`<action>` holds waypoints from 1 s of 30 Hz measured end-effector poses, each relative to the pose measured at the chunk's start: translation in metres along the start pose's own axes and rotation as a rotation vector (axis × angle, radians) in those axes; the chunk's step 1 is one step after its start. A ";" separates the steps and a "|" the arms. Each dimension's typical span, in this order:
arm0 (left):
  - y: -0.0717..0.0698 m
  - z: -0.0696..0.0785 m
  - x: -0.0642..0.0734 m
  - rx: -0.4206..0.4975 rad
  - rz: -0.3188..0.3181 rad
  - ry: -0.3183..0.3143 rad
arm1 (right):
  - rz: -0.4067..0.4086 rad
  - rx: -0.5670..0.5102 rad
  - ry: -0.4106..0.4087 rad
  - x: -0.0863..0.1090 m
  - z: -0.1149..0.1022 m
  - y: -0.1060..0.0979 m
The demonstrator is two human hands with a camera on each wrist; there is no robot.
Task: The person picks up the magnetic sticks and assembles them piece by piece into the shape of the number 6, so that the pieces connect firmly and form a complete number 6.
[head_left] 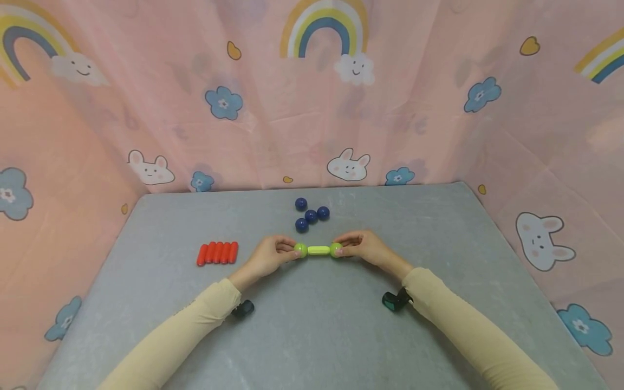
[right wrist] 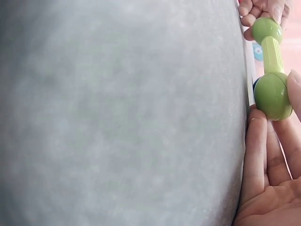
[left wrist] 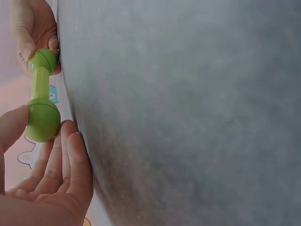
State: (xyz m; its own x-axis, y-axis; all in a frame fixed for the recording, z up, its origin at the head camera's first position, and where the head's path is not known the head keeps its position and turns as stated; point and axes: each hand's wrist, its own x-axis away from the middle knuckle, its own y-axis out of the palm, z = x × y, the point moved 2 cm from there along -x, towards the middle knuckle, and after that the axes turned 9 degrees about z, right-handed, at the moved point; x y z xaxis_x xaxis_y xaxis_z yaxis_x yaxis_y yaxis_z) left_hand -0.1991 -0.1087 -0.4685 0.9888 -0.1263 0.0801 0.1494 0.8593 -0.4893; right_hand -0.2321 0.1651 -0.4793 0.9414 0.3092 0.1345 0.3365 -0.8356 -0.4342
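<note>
Both hands hold a green toy dumbbell [head_left: 319,250] level between them, low over the grey table. It is made of a ribbed yellow-green rod [left wrist: 40,84] with a green ball at each end. My left hand [head_left: 271,254] pinches the left green ball [left wrist: 43,123] between thumb and fingertips. At the other end, my right hand [head_left: 369,249] pinches the right green ball [right wrist: 273,96] the same way. In each wrist view the rod's ends meet the balls, and the opposite hand shows at the far end.
Beyond the hands, several dark blue balls [head_left: 311,216] lie in a loose cluster on the grey table [head_left: 322,336]. Several red rods [head_left: 217,253] lie side by side left of my left hand. A pink patterned curtain [head_left: 263,130] surrounds the table's back and sides.
</note>
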 end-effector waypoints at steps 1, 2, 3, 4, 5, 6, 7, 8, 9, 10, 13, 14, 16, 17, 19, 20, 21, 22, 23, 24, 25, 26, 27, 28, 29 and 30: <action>0.000 0.000 0.000 -0.002 0.000 0.001 | -0.002 0.003 -0.004 0.000 0.000 0.000; 0.000 0.000 0.000 -0.003 -0.001 0.001 | -0.001 0.005 -0.005 0.000 0.000 0.000; 0.000 0.000 0.000 -0.007 -0.001 0.002 | 0.001 0.007 -0.004 0.000 0.000 0.000; 0.000 0.000 0.000 -0.007 -0.002 0.002 | 0.002 0.010 -0.004 0.000 0.000 0.000; 0.000 0.000 0.000 -0.005 -0.003 0.002 | 0.001 0.012 -0.007 0.000 -0.001 0.000; 0.000 0.001 0.000 -0.005 -0.003 0.004 | 0.001 0.015 -0.006 0.000 0.000 0.000; 0.000 0.001 0.000 -0.005 -0.003 0.006 | 0.001 0.017 -0.005 0.000 0.000 0.000; 0.000 0.001 0.000 -0.005 -0.002 0.012 | 0.002 0.017 -0.005 0.000 0.000 0.000; 0.000 0.001 0.000 -0.008 -0.002 0.018 | 0.003 0.018 -0.005 0.000 0.000 0.000; 0.000 0.001 0.000 -0.007 -0.002 0.022 | 0.003 0.018 -0.006 -0.001 0.001 0.000; 0.000 0.000 0.000 -0.009 -0.005 0.036 | 0.005 0.021 -0.012 -0.001 0.001 0.000; 0.000 0.000 0.000 -0.008 -0.007 0.039 | 0.005 0.021 -0.013 -0.001 0.001 0.000; 0.000 -0.001 0.000 -0.004 -0.011 0.038 | 0.007 0.020 -0.017 -0.001 0.000 0.000; 0.000 -0.001 0.000 -0.001 -0.012 0.039 | 0.006 0.020 -0.018 0.000 -0.001 0.000; 0.001 -0.002 0.000 0.005 -0.015 0.039 | 0.008 0.018 -0.014 0.001 -0.003 0.000; 0.001 -0.002 0.000 0.006 -0.016 0.039 | 0.005 0.020 -0.019 0.001 -0.003 0.000; 0.001 -0.003 0.000 0.006 -0.017 0.040 | 0.006 0.019 -0.014 0.002 -0.004 0.000; 0.001 -0.003 0.000 0.006 -0.018 0.039 | 0.007 0.019 -0.011 0.002 -0.005 0.000; 0.001 -0.003 0.000 0.004 -0.018 0.040 | 0.008 0.019 -0.008 0.002 -0.005 0.000; 0.001 -0.004 0.000 0.004 -0.018 0.040 | 0.009 0.020 -0.007 0.002 -0.005 0.000; 0.001 -0.004 0.000 0.002 -0.017 0.039 | 0.009 0.020 -0.005 0.003 -0.005 0.000; 0.001 -0.004 0.000 0.002 -0.016 0.039 | 0.009 0.022 -0.005 0.003 -0.005 0.000; 0.001 -0.004 0.001 0.000 -0.015 0.040 | 0.011 0.022 -0.001 0.003 -0.005 0.000; 0.001 -0.003 0.001 0.000 -0.014 0.038 | 0.010 0.025 -0.003 0.003 -0.005 0.000; 0.001 -0.003 0.001 -0.002 -0.014 0.037 | 0.009 0.029 -0.004 0.003 -0.005 0.000; 0.001 -0.003 0.001 0.000 -0.013 0.035 | 0.009 0.033 -0.003 0.003 -0.005 0.000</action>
State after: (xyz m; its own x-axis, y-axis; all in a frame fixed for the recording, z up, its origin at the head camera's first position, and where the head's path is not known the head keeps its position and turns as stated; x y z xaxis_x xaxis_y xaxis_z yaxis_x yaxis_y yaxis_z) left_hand -0.1977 -0.1093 -0.4719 0.9863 -0.1548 0.0563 0.1624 0.8573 -0.4886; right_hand -0.2293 0.1634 -0.4749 0.9443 0.3031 0.1278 0.3271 -0.8231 -0.4643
